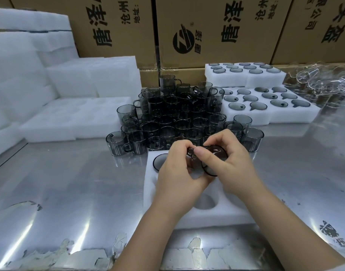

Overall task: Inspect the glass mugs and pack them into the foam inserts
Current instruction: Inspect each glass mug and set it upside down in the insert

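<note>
1. Dark glass mug [208, 163] up in the air between both hands, just above the white foam insert [216, 220].
2. Left hand [177, 173]: fingers curled round the mug from the left, gripping it.
3. Right hand [230, 163]: fingers curled round the mug's far side, thumb pressed near the small handle on top.
4. Mug tipped on its side, round rim facing up and toward the camera.
5. Second mug [159, 162] sitting down in the insert's far left hole, only its round rim showing.
6. Smooth, see-through grey glass; soft, thick, white foam with round holes.
7. Big pile of mugs [177, 114] just behind the insert, shiny and dark.
8. Two filled foam trays [285, 118] further back on the right.
9. Shiny metal table [70, 182] underneath, with peeling film at the near edge.
10. Brown cardboard boxes [216, 26] along the back.
</note>
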